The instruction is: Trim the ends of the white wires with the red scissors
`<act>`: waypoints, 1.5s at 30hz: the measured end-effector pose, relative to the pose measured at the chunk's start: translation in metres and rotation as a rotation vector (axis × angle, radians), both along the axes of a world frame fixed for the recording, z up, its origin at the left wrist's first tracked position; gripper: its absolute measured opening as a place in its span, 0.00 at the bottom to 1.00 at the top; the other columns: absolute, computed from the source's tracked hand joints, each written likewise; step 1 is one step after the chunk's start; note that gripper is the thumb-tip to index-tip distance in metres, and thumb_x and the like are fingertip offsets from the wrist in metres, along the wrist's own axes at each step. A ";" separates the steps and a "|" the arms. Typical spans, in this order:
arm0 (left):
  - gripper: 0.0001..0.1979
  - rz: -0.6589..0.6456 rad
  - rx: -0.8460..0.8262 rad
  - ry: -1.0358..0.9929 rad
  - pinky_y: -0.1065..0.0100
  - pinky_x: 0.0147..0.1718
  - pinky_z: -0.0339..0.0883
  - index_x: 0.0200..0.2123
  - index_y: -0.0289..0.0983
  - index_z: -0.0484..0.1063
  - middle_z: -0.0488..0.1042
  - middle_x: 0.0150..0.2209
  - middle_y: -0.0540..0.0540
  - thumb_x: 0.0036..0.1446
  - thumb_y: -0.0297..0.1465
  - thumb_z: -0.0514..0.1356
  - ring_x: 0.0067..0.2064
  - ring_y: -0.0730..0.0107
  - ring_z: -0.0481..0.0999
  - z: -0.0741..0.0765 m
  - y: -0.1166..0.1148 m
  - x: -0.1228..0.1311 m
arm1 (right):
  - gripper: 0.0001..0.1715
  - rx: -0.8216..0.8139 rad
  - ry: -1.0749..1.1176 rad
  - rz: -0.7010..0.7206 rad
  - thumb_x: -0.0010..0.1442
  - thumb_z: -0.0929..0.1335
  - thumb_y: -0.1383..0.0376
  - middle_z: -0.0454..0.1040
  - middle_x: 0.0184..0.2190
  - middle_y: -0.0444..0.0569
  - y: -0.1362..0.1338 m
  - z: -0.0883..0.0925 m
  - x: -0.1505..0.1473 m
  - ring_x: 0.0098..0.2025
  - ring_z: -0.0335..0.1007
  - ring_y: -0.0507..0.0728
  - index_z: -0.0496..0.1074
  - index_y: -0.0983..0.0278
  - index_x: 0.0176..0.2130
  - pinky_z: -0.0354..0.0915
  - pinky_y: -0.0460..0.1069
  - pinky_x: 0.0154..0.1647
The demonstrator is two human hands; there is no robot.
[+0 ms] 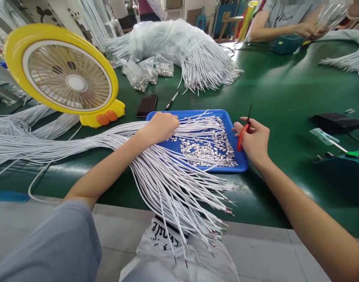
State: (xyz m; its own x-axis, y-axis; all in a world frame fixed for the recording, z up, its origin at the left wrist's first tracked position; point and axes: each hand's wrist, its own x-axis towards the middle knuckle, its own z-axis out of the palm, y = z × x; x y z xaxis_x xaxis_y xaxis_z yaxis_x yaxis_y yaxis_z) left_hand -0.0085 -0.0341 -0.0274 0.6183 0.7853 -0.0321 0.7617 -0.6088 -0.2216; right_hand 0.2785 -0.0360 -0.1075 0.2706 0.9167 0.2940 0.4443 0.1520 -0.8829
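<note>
My left hand (162, 127) is closed around a bundle of white cables (120, 131) above the left part of a blue tray (241, 158). The cable ends on its far side fan out over the tray. Many small silver metal pieces (201, 152) lie in the tray. Another spread of white cables (167, 188) hangs over the table edge toward my lap, with stripped, dark tips. Just right of the tray, my right hand (256, 139) holds small red-handled scissors (243, 136), their dark, pointed tip upward. My fingers partly hide the scissors.
A yellow fan (115, 74) stands at left. Beyond the tray are a phone (147, 105), a pen (171, 100), bags of metal pieces (164, 68) and a plastic-wrapped cable bundle (167, 37). A green machine (344, 172) sits at right. A co-worker (279, 23) handles cables across the table.
</note>
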 end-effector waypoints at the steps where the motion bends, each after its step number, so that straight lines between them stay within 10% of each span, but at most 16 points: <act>1: 0.08 0.037 -0.030 0.063 0.67 0.35 0.64 0.33 0.31 0.76 0.78 0.38 0.38 0.56 0.29 0.59 0.42 0.54 0.77 -0.002 0.006 -0.003 | 0.25 0.005 0.045 -0.016 0.52 0.71 0.52 0.75 0.26 0.48 -0.001 0.001 -0.001 0.26 0.71 0.57 0.73 0.62 0.47 0.66 0.52 0.28; 31: 0.15 0.056 -0.045 -0.042 0.67 0.39 0.68 0.36 0.28 0.76 0.78 0.36 0.32 0.51 0.15 0.52 0.41 0.57 0.79 -0.010 0.005 -0.009 | 0.21 -0.012 0.230 -0.011 0.54 0.71 0.54 0.72 0.22 0.43 -0.010 0.010 -0.004 0.21 0.64 0.49 0.71 0.64 0.42 0.62 0.46 0.23; 38: 0.13 0.067 -0.086 -0.264 0.59 0.39 0.68 0.31 0.28 0.76 0.78 0.36 0.32 0.57 0.22 0.51 0.39 0.51 0.79 -0.002 0.013 -0.016 | 0.21 0.004 0.254 -0.017 0.52 0.71 0.54 0.72 0.21 0.42 -0.010 0.010 -0.004 0.21 0.65 0.49 0.71 0.65 0.41 0.63 0.45 0.24; 45: 0.15 -0.140 -0.403 -0.718 0.75 0.32 0.66 0.36 0.29 0.75 0.78 0.34 0.43 0.63 0.31 0.51 0.33 0.73 0.73 0.021 -0.018 0.006 | 0.22 0.093 0.318 -0.047 0.51 0.72 0.54 0.74 0.24 0.43 -0.006 0.008 -0.001 0.23 0.67 0.48 0.70 0.64 0.42 0.64 0.45 0.26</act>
